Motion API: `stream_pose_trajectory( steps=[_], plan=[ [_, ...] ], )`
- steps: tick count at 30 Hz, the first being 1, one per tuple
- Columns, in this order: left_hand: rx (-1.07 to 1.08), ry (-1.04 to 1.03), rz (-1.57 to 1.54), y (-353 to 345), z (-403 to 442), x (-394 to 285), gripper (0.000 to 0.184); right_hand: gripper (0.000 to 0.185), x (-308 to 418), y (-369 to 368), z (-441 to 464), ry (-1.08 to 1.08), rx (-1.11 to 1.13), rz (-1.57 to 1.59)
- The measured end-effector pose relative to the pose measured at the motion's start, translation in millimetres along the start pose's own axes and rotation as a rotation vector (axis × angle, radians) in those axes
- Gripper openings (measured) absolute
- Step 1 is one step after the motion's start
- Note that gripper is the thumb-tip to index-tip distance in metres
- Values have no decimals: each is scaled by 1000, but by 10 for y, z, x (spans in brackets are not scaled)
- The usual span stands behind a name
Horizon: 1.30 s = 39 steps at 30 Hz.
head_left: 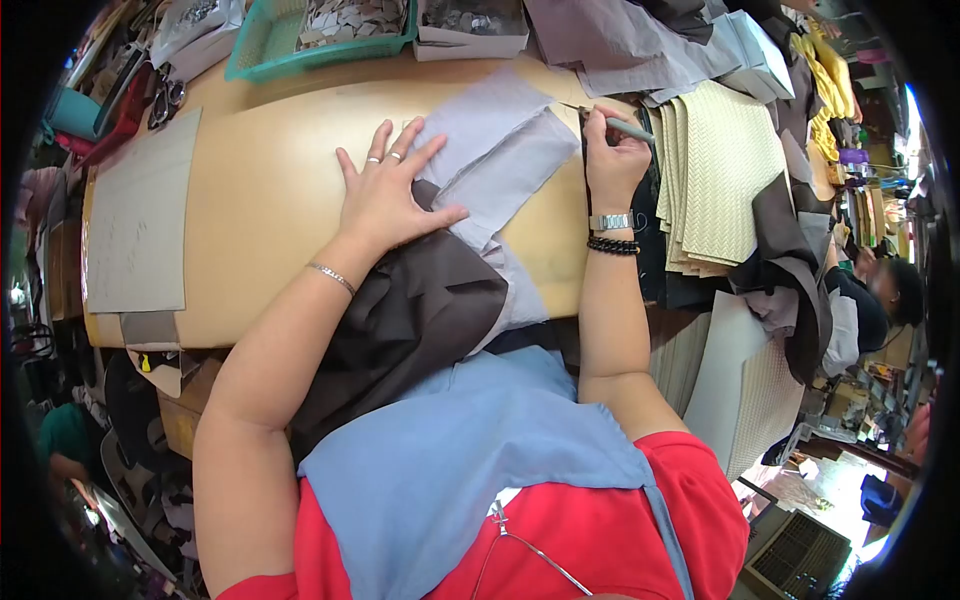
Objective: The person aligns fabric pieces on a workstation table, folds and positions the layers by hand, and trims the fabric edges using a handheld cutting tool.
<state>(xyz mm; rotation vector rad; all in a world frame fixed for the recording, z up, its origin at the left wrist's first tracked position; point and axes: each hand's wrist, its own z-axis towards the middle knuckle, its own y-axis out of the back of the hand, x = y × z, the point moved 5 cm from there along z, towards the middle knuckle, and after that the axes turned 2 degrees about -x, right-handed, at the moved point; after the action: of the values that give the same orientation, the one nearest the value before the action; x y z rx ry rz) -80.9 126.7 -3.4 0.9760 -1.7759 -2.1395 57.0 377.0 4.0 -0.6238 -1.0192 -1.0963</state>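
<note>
1. Left hand: fingers spreading wide, holding nothing up, pressing on the lilac-grey cloth and the bunched dark brown cloth.
2. Right hand: fingers closing narrowly round a grey-green pen-like tool, its tip end pointing towards the cloth's far corner. Whether the tip is touching anything, I cannot tell.
3. Lilac-grey cloth: lying on the table between the two sets of fingers, showing a long overlapping edge or fold. Laying out is appearing done; no finished line or mark is showing.
4. Dark brown cloth: gathering beneath the left thumb and hanging over the near edge. Flattening is appearing undone.
5. Cream woven-pattern sheets: stacking to the right of the right fingers, apart from them.
6. Teal basket and white box: standing beyond the left fingertips, both containing small pieces.
7. Scissors: lying well left of the left fingers, untouched.
8. Overall: work is seeming partway, the cloth positioning but its treatment not visibly finishing.
</note>
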Motion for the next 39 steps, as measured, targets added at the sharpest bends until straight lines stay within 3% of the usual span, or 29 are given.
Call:
stream_pose_trajectory(
  steps=[4, 7, 16, 25, 39],
  plan=[
    [-9, -3, -1, -16, -8, 8, 94, 5, -68, -65, -49, 54, 8, 94],
    [-15, 0, 1, -21, -5, 11, 93, 7, 68, -174, -182, -7, 140, 162],
    [-8, 2, 11, -17, -2, -3, 93, 8, 38, -235, -231, -12, 224, 73],
    [1, -5, 16, -26, -2, 8, 93, 10, 20, -173, -160, 27, 123, -96],
    [0, -2, 20, -28, -2, 9, 94, 12, -192, -142, -49, -39, 78, -72]
  ],
)
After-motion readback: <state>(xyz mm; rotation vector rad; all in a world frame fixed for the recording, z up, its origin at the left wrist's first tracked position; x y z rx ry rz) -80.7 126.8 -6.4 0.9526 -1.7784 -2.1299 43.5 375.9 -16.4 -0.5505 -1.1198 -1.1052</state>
